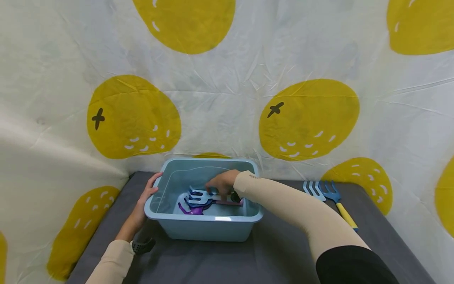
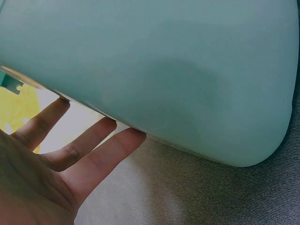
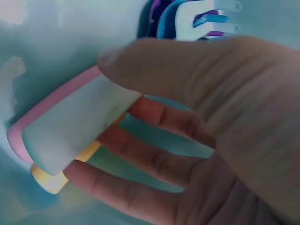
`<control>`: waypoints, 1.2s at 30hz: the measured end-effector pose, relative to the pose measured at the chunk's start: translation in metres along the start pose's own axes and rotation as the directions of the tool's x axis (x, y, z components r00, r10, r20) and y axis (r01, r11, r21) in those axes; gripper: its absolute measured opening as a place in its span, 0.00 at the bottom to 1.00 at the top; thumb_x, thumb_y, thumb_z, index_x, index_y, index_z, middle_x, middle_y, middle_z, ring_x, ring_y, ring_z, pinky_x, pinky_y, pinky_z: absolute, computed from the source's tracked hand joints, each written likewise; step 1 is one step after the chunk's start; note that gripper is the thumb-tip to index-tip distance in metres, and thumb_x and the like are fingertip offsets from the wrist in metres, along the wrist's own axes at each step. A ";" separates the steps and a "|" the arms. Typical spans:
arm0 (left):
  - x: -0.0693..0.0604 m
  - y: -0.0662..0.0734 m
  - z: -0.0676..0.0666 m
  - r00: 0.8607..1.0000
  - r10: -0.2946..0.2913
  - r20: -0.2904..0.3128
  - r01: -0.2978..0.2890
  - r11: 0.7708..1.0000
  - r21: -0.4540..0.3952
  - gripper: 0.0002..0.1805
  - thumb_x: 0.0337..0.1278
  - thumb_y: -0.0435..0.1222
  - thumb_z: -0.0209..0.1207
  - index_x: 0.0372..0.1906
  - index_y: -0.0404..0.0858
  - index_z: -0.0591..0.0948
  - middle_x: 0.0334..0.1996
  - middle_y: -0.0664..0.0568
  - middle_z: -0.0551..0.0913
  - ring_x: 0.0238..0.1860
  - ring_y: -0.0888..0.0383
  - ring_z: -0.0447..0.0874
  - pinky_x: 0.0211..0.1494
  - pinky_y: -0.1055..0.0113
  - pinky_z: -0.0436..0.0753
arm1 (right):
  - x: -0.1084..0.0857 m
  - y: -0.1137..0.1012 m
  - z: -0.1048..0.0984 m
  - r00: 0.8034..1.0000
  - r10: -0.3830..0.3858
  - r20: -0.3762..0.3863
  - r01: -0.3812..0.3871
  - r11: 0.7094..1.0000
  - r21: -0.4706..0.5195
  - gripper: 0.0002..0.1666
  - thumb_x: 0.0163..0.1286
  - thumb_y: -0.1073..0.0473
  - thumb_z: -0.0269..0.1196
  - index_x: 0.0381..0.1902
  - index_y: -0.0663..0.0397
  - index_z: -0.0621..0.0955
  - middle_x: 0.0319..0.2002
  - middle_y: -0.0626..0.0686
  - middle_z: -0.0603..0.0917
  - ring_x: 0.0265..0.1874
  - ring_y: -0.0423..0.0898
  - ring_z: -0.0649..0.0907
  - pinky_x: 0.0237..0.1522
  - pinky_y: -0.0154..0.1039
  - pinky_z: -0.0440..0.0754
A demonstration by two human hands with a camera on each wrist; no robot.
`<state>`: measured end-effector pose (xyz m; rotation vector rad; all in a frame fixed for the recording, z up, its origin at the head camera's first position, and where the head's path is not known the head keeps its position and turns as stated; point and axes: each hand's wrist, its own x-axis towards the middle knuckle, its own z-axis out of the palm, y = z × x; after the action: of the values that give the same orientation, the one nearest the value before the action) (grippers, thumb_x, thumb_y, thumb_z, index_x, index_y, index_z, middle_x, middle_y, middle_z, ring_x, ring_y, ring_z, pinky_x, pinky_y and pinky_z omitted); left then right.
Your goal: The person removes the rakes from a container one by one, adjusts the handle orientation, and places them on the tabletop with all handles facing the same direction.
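A light blue bin (image 1: pixel 205 230) holds several small tools. In it, my right hand (image 1: pixel 222 184) pinches the pale handle (image 3: pixel 75 126) of a light blue hand fork (image 1: pixel 200 197), thumb on top and fingers along the lower side. Beside and beneath that handle lie a pink handle (image 3: pixel 49 103) and a yellow handle (image 3: pixel 49 180). Dark blue prongs and a purple tool (image 1: pixel 194 210) sit around the fork's head. At the bin's left rim is my left hand (image 1: pixel 143 199); in the left wrist view its extended fingers (image 2: pixel 101 159) touch the bin's edge (image 2: pixel 197 152).
To the right of the bin, on the grey tabletop (image 1: pixel 283 244), lie a light blue fork head (image 1: pixel 313 191) and a blue fork with a yellow handle (image 1: pixel 347 216). A white cloth with yellow fruit shapes (image 1: pixel 308 118) hangs behind the table.
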<state>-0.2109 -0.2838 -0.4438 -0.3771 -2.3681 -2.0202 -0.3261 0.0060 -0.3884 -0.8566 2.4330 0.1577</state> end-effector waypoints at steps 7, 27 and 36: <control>0.001 -0.001 -0.001 1.000 0.005 0.000 -0.005 1.000 0.012 0.31 0.78 0.49 0.35 0.82 0.53 0.51 0.79 0.46 0.45 0.71 0.39 0.50 0.68 0.36 0.54 | 0.002 0.000 0.004 0.999 -0.030 -0.019 0.030 1.000 0.007 0.31 0.60 0.65 0.76 0.53 0.28 0.78 0.41 0.46 0.79 0.36 0.46 0.79 0.34 0.42 0.79; 0.000 -0.001 0.001 1.000 0.010 -0.003 -0.010 1.000 -0.006 0.31 0.78 0.46 0.35 0.82 0.51 0.51 0.80 0.45 0.44 0.72 0.38 0.48 0.69 0.34 0.52 | -0.007 0.005 -0.003 0.996 -0.074 -0.056 0.073 0.997 -0.022 0.26 0.61 0.62 0.74 0.52 0.26 0.81 0.46 0.44 0.78 0.43 0.47 0.77 0.36 0.43 0.78; -0.001 0.001 0.000 1.000 0.009 -0.007 -0.009 1.000 0.005 0.31 0.79 0.47 0.34 0.82 0.52 0.50 0.80 0.46 0.44 0.72 0.40 0.51 0.68 0.37 0.55 | -0.044 0.002 -0.047 0.995 -0.102 -0.017 0.103 0.991 0.081 0.27 0.65 0.62 0.73 0.59 0.37 0.81 0.49 0.49 0.80 0.43 0.46 0.81 0.33 0.44 0.87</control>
<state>-0.2101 -0.2837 -0.4429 -0.3793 -2.3617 -2.0083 -0.3204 0.0181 -0.3248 -0.9461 2.3835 0.0139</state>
